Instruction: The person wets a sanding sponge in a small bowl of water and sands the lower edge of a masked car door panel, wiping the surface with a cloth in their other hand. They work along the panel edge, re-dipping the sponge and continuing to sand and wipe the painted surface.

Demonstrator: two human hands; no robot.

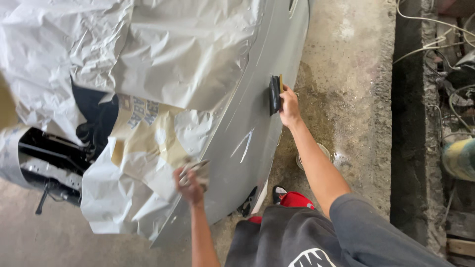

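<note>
Sanding step on the grey car body panel (257, 123), by the look of it: right hand (289, 109) closed around a black sanding block (274, 94) with a tan backing edge, pressed flat against the panel's upper side. Left hand (190, 180) clutches a crumpled greyish rag (195, 168) at the panel's lower edge, blurred, so the grip detail is unclear. Panel is smooth, matte primer-grey, with a few pale scratch marks (244, 144) mid-way between the hands. Crinkled masking paper (148, 59), off-white with a tan patch, covers the rest of the car. Rough stained concrete floor (356, 89); a small round tin (321, 151) sits behind the right forearm. My read: next pass calls for flat, even pressure toward those marks.
</note>
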